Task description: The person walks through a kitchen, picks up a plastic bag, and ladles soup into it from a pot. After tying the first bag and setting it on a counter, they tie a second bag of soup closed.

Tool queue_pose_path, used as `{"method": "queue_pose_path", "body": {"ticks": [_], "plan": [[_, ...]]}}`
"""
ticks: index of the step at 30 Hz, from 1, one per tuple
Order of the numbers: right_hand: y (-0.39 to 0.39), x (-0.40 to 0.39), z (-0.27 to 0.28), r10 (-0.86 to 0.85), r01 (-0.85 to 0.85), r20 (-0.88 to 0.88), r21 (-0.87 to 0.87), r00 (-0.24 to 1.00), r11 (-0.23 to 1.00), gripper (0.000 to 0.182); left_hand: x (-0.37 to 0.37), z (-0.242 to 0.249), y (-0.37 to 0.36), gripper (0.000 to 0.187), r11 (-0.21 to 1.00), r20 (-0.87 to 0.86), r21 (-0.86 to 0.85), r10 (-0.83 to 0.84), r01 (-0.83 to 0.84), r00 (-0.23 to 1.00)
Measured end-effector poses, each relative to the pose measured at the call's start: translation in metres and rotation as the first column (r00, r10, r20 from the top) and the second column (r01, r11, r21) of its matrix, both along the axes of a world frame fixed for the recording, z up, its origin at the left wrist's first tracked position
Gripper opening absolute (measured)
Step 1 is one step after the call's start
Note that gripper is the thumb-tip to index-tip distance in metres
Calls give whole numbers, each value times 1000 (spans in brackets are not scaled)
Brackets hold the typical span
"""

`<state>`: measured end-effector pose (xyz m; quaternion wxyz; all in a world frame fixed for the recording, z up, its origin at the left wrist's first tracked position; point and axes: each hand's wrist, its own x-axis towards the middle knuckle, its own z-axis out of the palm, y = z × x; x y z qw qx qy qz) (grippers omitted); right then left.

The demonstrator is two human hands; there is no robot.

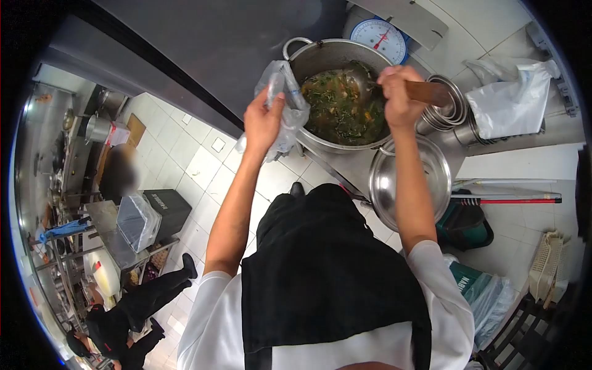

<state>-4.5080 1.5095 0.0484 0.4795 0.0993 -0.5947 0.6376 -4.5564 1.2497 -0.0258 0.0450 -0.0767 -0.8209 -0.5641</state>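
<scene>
A large metal pot (345, 147) stands on the counter, holding a brothy stew (338, 108) with chopped green leaves. My left hand (263, 125) grips a clear plastic bag (295, 111) beside the pot's left rim. Above the right side of the pot, my right hand (401, 102) is closed around the wooden handle of a ladle (428, 92). The ladle's metal bowl is down at the stew, partly hidden by the liquid. A round metal lid (385, 185), partly covered by my right forearm, lies close to the pot's lower right.
Behind the pot is a dial scale (374, 36). Stacked metal containers (455, 102) and white plastic bags (509, 108) sit to the right. A lined dark bin (169, 209) stands at left, near a person in dark clothes (148, 302). Another blurred figure (120, 172) is farther off.
</scene>
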Motion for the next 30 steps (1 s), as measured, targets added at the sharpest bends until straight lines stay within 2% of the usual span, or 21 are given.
{"method": "queue_pose_path", "body": {"ticks": [2,3,5,7,9,10,12,13,15,17,20,21,23,25,28,30], "plan": [[-16,-5,-4,11,-35,141,168,990,985,24,-2,-13,10,44,1000,-23,-16,11,-11,1000],[-18,-12,-12,11,-35,143,164,990,986,24,-2,-15,13,42,999,-30,-32,17,-18,999],[-22,-27,-26,165,-196,177,178,970,964,27,-1,-16,18,41,998,-34,-51,25,-26,999],[-26,-30,-28,200,-225,185,124,962,966,28,1,-13,22,39,993,-18,-114,34,-36,999],[-28,-32,-25,250,-239,101,-109,963,965,28,2,-16,24,39,994,-56,-100,41,-46,998],[-26,-32,-22,249,-238,104,-108,963,965,28,1,-17,24,39,995,-39,-79,52,-55,998],[-18,-27,-16,330,-276,52,-436,942,856,28,-2,-15,24,40,996,-22,-57,65,-66,998],[-17,-24,-17,332,-277,54,-435,942,857,28,-4,-13,22,40,996,-8,-66,65,-65,998],[-13,-18,-19,327,-252,50,-532,944,808,30,-9,-15,19,40,995,5,-73,66,-66,998],[-10,-13,-23,291,-210,73,-529,954,822,33,-12,-22,19,41,995,18,-75,74,-72,997],[5,-9,-27,194,-42,140,-697,971,716,31,-11,-30,22,41,995,-56,-3,99,-99,994],[13,-7,-27,189,-41,137,-697,972,716,31,-12,-31,24,41,996,-59,-3,93,-94,994],[30,-1,-28,144,51,170,-799,975,599,33,-10,-34,28,39,993,-88,20,121,-120,989],[40,4,-28,146,50,171,-799,974,600,34,-7,-25,26,40,992,-70,15,123,-122,990],[52,13,-25,134,108,203,-853,970,511,35,-4,-18,26,40,993,-47,-13,120,-121,992],[59,18,-28,135,102,193,-860,972,500,35,-5,-19,25,41,993,-41,-33,112,-114,993]]}}
